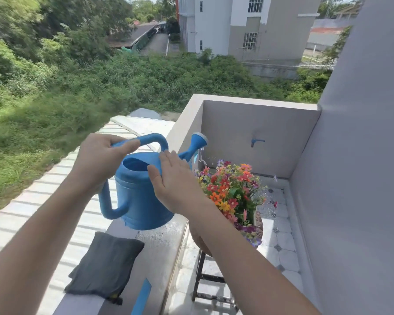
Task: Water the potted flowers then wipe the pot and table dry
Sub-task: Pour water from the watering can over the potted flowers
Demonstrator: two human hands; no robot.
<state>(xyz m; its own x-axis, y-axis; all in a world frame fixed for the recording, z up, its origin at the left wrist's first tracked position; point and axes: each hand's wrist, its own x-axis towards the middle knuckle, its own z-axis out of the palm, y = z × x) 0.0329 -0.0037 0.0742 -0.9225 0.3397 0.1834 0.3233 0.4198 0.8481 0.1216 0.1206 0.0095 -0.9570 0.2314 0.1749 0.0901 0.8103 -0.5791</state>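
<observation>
The left hand (100, 160) was clenched around the top handle of the blue watering can (141, 192), while the right hand (175, 185) lay flat and open against the can's upper body, steadying it without gripping. The can hung tilted above the wet ledge (159, 244), and its rose (199, 138) was sprinkling water toward the potted flowers (230, 192), which stood just right of the can on a small dark stand (210, 283); the pot itself was mostly hidden by the right forearm. Spray could easily overshoot the blooms and wet more tile, since droplets were scattering wide. A folded grey cloth (105, 267) lay near the ledge's outer edge. White balcony walls, with a blue tap (256, 142), enclosed the tiled floor (280, 226).
</observation>
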